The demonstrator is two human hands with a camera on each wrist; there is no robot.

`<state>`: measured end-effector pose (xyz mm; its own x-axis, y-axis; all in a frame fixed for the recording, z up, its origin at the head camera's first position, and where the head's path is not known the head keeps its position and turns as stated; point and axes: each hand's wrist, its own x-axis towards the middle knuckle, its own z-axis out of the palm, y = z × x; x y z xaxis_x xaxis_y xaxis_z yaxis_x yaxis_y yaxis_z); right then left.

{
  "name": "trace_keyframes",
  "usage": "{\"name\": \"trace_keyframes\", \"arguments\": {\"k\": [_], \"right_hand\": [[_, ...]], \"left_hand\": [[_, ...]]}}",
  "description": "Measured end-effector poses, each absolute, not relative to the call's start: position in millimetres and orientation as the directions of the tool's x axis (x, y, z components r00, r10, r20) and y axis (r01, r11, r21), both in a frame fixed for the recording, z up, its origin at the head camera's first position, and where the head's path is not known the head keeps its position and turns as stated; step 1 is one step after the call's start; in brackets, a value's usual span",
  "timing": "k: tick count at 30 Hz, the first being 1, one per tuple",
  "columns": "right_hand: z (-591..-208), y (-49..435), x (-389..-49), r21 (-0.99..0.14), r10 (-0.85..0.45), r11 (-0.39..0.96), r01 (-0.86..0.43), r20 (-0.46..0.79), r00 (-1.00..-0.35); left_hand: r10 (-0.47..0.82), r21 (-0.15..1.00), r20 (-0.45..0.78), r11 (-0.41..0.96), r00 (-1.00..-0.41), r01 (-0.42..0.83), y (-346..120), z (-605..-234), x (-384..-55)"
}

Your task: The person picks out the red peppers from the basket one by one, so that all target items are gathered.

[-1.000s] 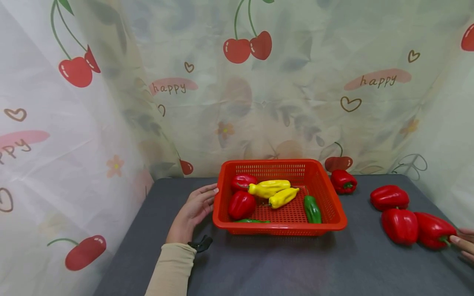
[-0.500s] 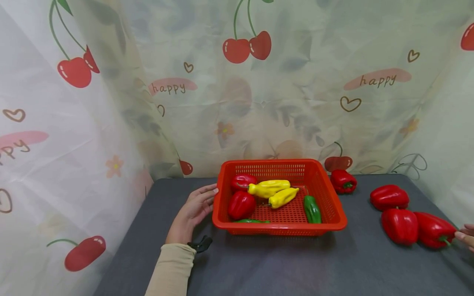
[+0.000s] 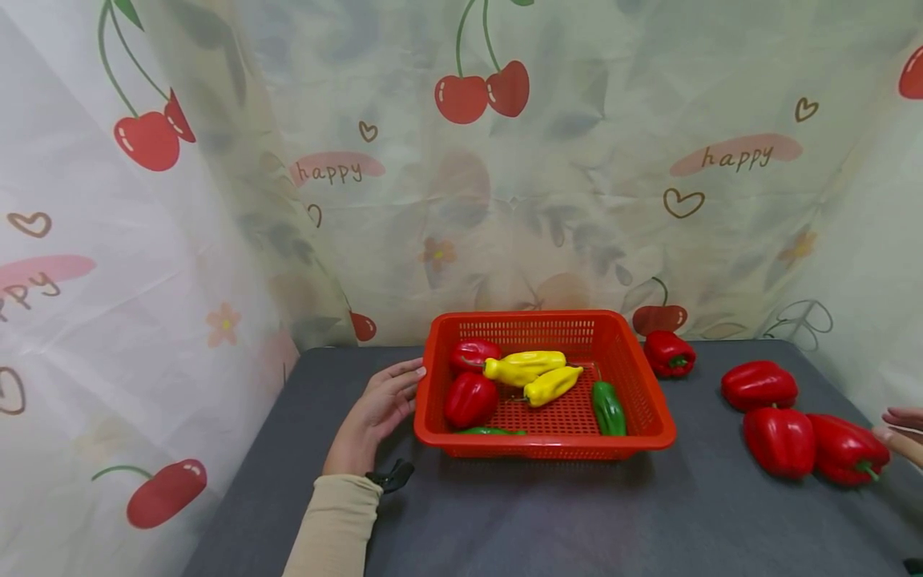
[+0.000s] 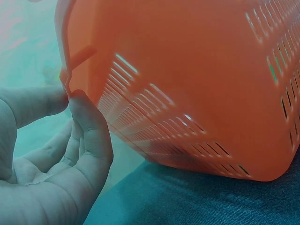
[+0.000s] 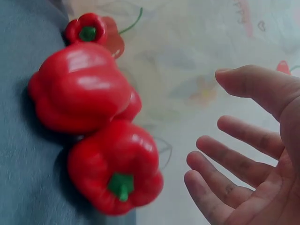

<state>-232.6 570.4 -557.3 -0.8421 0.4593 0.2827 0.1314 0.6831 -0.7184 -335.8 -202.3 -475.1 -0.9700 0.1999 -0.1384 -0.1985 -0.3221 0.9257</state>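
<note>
My left hand pinches the left rim of an orange-red plastic basket between thumb and finger, which the left wrist view shows close up. Inside lie two red bell peppers at the left, two yellow peppers in the middle and a green pepper at the right. Another green one is half hidden by the front wall. At the right edge, my right hand is partly in view beside a red bell pepper. The right wrist view shows its fingers spread, holding nothing.
Two more red bell peppers lie by the one near my right hand. A further red bell pepper sits behind the basket's right side. Printed cloth walls enclose the dark grey table.
My right hand has come away from the stem end of the rightmost red bell pepper and risen a little, fingers spreading. The left hand, the basket and the peppers stay where they were.
</note>
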Motion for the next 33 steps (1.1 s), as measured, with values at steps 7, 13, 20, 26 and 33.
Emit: {"name": "trace_keyframes", "arguments": {"k": [7, 13, 20, 26, 33], "right_hand": [[-469, 478, -200, -0.728, 0.451, 0.673, 0.132, 0.263, -0.853], [-441, 441, -195, -0.702, 0.308, 0.712, -0.013, 0.329, -0.893], [-434, 425, -213, -0.740, 0.179, 0.671, -0.050, 0.226, -0.958], [-424, 395, -225, -0.770, 0.066, 0.630, -0.102, 0.184, -0.981], [-416, 357, -248, -0.855, -0.048, 0.510, -0.099, 0.086, -0.995]], "left_hand": [[0.203, 0.923, -0.138, -0.328, -0.970, -0.199, -202, -474, -337], [0.191, 0.918, -0.137, -0.344, -0.972, -0.197, -201, -475, -337], [0.195, 0.919, -0.149, -0.333, -0.969, -0.209, -202, -478, -336], [0.206, 0.926, -0.160, -0.308, -0.965, -0.220, -202, -480, -334], [0.194, 0.930, -0.149, -0.305, -0.970, -0.204, -202, -475, -336]]}}
